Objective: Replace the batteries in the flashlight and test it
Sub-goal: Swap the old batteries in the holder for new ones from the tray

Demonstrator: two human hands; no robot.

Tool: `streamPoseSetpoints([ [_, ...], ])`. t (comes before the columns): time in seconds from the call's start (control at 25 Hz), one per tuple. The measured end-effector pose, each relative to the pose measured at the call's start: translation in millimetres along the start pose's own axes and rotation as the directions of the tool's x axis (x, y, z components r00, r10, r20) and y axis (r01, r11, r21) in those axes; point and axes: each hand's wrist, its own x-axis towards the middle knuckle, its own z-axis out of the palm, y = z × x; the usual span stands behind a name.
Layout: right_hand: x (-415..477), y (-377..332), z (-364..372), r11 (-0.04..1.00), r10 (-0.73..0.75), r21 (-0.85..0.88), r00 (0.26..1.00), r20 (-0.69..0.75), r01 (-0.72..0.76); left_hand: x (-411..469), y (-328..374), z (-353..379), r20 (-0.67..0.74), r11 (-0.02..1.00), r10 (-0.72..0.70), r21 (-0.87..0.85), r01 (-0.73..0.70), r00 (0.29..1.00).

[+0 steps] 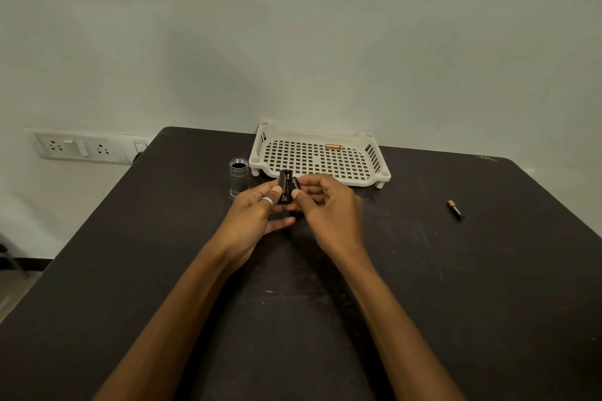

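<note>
My left hand (pixel 257 215) grips a black battery holder (pixel 285 189) upright above the table's middle. My right hand (pixel 329 205) pinches a black battery (pixel 295 184) and holds it against the holder's right side. The grey flashlight body (pixel 238 176) stands upright on the table just left of my hands, its open end facing up. A black and copper battery (pixel 456 210) lies loose on the table to the right. One copper-coloured battery (pixel 334 146) rests in the white perforated tray (pixel 260 143) behind my hands.
The dark table (pixel 423 303) ends at a pale wall behind the tray. A white socket panel (pixel 81 148) sits on the wall at the left, beyond the table's left edge.
</note>
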Motion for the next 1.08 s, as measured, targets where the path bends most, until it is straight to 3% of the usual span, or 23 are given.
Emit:
streamPoseSetpoints([
  [0.32, 0, 2, 2, 0.970, -0.163, -0.190, 0.986, -0.038, 0.153, 4, -4, -3, 0.011, 0.999, 0.030, 0.012, -0.031, 0.999],
  [0.68, 2, -3, 4, 0.975, -0.160, -0.165, 0.985, -0.070, 0.147, 3, -6, -4, 0.097, 0.996, 0.049, 0.075, -0.057, 0.994],
  [0.84, -2, -5, 6, 0.952, -0.232, -0.221, 0.970, -0.073, 0.211, 1, -6, -4, 0.128, 0.992, 0.090, 0.073, -0.100, 0.988],
  [0.96, -8, -3, 10, 0.882, -0.360, -0.329, 0.933, -0.013, 0.336, -2, -7, -3, 0.122, 0.990, 0.118, 0.062, -0.126, 0.985],
  [1.08, -11, -1, 11, 0.849, -0.325, -0.400, 0.938, 0.117, 0.344, -2, -8, -3, 0.097, 0.982, 0.140, 0.115, -0.150, 0.985],
])
